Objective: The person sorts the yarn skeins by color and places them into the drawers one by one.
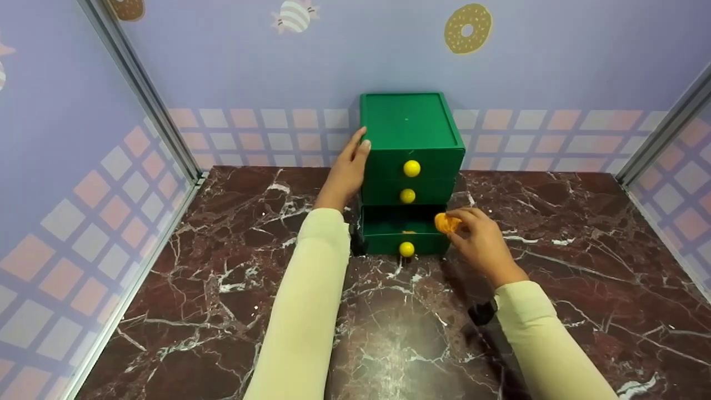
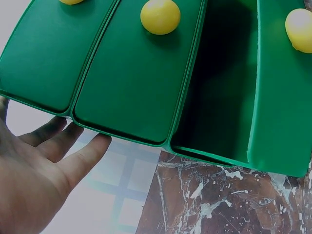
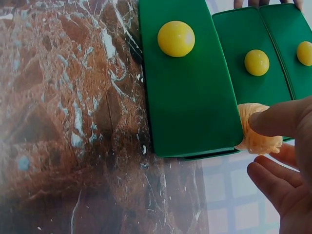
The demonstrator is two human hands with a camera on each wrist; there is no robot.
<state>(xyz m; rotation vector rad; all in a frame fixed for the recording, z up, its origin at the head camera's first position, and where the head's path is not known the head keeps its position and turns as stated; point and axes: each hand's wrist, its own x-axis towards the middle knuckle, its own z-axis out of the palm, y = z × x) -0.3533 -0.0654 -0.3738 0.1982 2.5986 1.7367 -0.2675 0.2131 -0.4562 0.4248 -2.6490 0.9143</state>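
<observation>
A green cabinet with three drawers and round yellow knobs stands against the back wall. Its bottom drawer is pulled out, while the upper two are closed. My left hand rests along the cabinet's left side, fingers extended against its edge in the left wrist view. Between thumb and fingers, my right hand pinches a small orange ball of yarn. The yarn is at the right end of the open drawer, beside its rim. A small orange patch shows inside the drawer, which is otherwise dark.
A dark red marble tabletop with white veins lies under the cabinet. Purple walls with printed sweets and checks rise at the back and both sides, with metal strips at the corners.
</observation>
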